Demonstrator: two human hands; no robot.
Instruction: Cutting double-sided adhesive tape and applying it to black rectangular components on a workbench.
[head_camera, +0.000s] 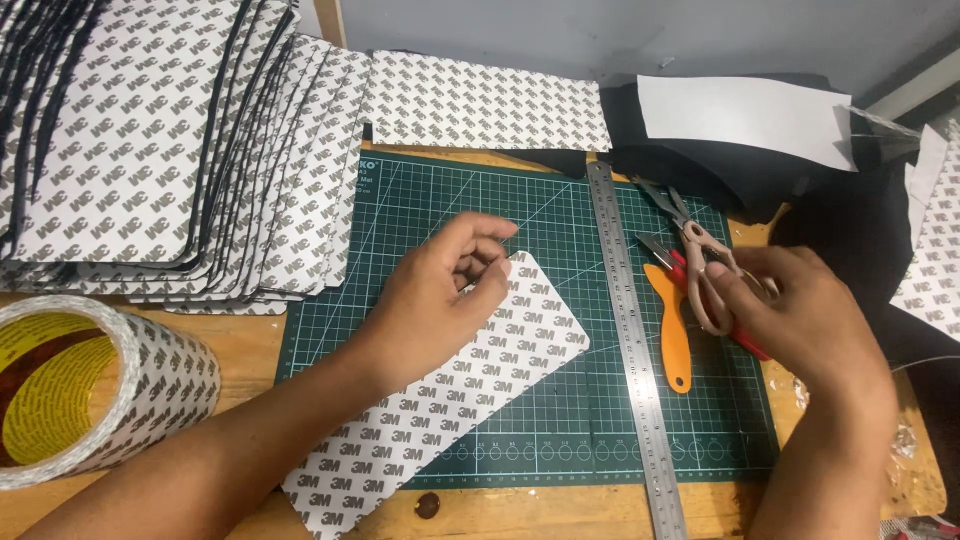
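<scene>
One green cutting mat (560, 420), one steel ruler (628, 330), one tape roll (90, 390), two scissors (700, 255), one orange-handled knife (675, 330).

We see a tape roll (75, 385) left of the cutting mat (420, 205), stacked backed sheets (150, 140) above-left, a steel ruler (630, 340) across it.

Your left hand (440, 295) rests on a rounded white printed sheet (450, 385) lying slantwise on the green cutting mat (560, 420), fingertips pinched at its 12 o'clock end. Your right hand (800, 315) touches the handles of the scissors (700, 255) at 3 o'clock, past the steel ruler (630, 350). An orange-handled tool (672, 330) lies just beside them. A tape roll (90, 385) sits at 9 o'clock.
</scene>
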